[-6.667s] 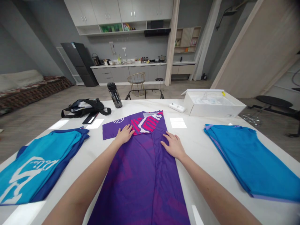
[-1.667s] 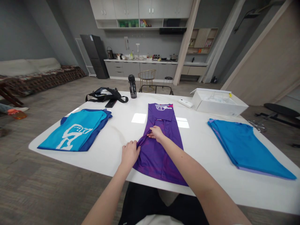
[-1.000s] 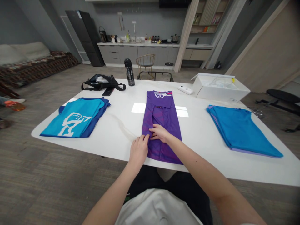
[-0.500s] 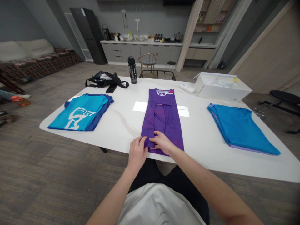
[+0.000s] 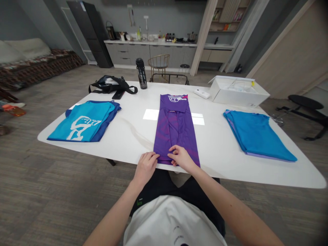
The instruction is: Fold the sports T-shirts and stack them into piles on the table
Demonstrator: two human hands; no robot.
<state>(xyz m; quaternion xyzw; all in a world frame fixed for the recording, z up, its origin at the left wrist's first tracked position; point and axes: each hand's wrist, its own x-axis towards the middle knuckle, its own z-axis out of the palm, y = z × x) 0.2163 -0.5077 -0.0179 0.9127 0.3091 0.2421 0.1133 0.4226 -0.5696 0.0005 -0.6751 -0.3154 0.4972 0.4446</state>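
Note:
A purple T-shirt point(image 5: 164, 128) lies on the white table point(image 5: 130, 143), its sides turned inward into a long strip. The collar end with a white print points away from me, and the hem lies along the near table edge. My left hand point(image 5: 146, 166) pinches the hem at its left corner. A little to the right, my right hand point(image 5: 181, 159) holds the edge of the turned-in layer between thumb and fingers. That layer now lies flat over the left part of the shirt.
Folded light-blue and navy shirts point(image 5: 84, 119) lie at left, a blue folded shirt pile point(image 5: 258, 133) at right. Towards the back are a black bag point(image 5: 109, 83), a phone point(image 5: 118, 94), a dark bottle point(image 5: 141, 73), a white device point(image 5: 201, 93) and an open white box point(image 5: 238, 90).
The turned-in left layer of the purple T-shirt has been drawn down and flattened near the hem. My left hand has shifted slightly left. The view has moved a little.

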